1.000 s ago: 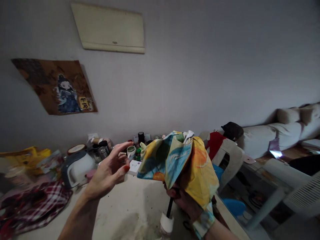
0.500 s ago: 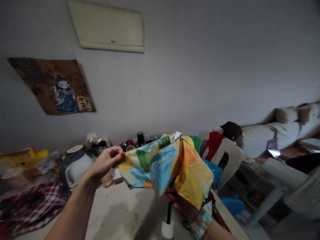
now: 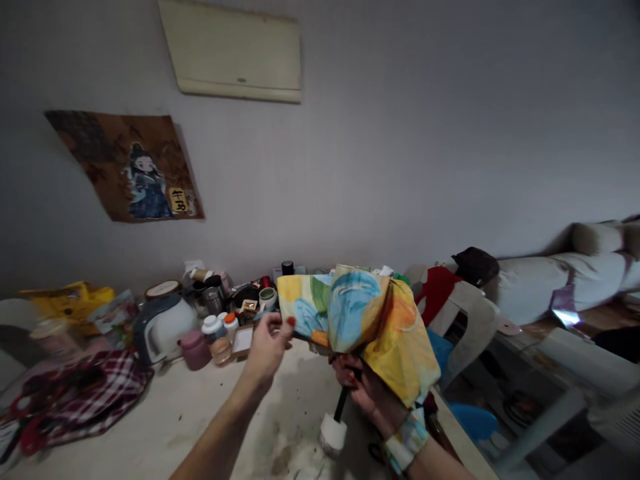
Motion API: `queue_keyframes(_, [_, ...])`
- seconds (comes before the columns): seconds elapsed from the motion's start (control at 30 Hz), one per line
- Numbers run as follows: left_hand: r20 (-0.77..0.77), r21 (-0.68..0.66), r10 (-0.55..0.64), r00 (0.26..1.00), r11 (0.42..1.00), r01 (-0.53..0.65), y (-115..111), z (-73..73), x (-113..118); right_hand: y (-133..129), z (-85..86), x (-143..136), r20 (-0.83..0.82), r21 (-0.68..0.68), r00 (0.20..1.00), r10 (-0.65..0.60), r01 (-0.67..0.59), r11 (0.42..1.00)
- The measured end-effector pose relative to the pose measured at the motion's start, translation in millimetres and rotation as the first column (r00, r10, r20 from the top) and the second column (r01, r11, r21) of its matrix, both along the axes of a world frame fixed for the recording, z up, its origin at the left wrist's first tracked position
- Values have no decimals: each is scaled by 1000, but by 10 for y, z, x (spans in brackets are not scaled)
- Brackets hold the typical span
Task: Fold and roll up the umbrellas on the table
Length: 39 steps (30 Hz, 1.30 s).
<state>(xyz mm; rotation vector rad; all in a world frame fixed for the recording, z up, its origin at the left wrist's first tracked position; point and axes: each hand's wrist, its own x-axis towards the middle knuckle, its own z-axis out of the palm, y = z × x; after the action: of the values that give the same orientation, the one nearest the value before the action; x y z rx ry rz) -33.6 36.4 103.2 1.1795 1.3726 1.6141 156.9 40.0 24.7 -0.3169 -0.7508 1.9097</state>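
Note:
A folding umbrella (image 3: 355, 310) with a yellow, blue and green patterned canopy is held over the table, its canopy partly gathered in loose folds. My left hand (image 3: 270, 343) pinches the lower left edge of the canopy between thumb and fingers. Under the cloth, my right hand (image 3: 360, 387) is closed around the black shaft, and the canopy hides part of it. The shaft slants down to a white handle (image 3: 333, 433) just above the tabletop. Around my right wrist sits a band of similar patterned fabric (image 3: 407, 440).
On the white table (image 3: 210, 427) stand a kettle (image 3: 170, 327), a pink jar (image 3: 195, 350), several bottles (image 3: 220, 340) and a checked cloth (image 3: 95, 400). A yellow bag (image 3: 75, 307) is at the left. A white chair (image 3: 470, 313) with red cloth stands beyond the right edge.
My left hand has moved right and down with the canopy edge, folding that panel closer to the shaft. My right hand keeps hold below. The view has shifted slightly left.

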Motion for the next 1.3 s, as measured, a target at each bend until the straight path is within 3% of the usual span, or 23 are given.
queue_keyframes(0.07, [-98,1,-27,995,1000,28,-12,-73,151,9,-23,-31,-58,-73,998,6,-10,997])
queue_keyframes(0.13, [-102,44,25,995,999,-20,0,-83,220,4,-24,-41,-97,-116,995,32,-44,992])
queue_keyframes(0.27, [139,104,24,990,994,-39,45,13,167,-12,26,15,-222,-127,966,129,-160,979])
queue_keyframes(0.43, [329,138,69,942,983,-120,90,107,-82,25,114,192,-469,-96,860,200,-275,957])
queue_keyframes(0.57, [308,21,57,950,998,-67,58,-72,-65,88,180,290,-605,-105,787,118,-225,969])
queue_keyframes(0.73, [314,-174,-99,944,972,159,-47,-425,370,110,196,236,-616,-89,775,142,-247,965])
queue_keyframes(0.83, [346,-156,-165,924,961,230,-29,-494,538,103,182,191,-626,-98,763,161,-282,954])
queue_keyframes(1.1, [360,-44,-4,933,999,21,163,-426,255,107,209,328,-639,-78,750,170,-283,956])
queue_keyframes(1.2, [371,-125,-122,921,976,179,71,-474,383,112,219,341,-632,-47,754,179,-268,962])
queue_keyframes(1.3, [442,-198,-258,859,906,374,-9,-523,597,96,218,287,-635,-72,748,193,-305,950])
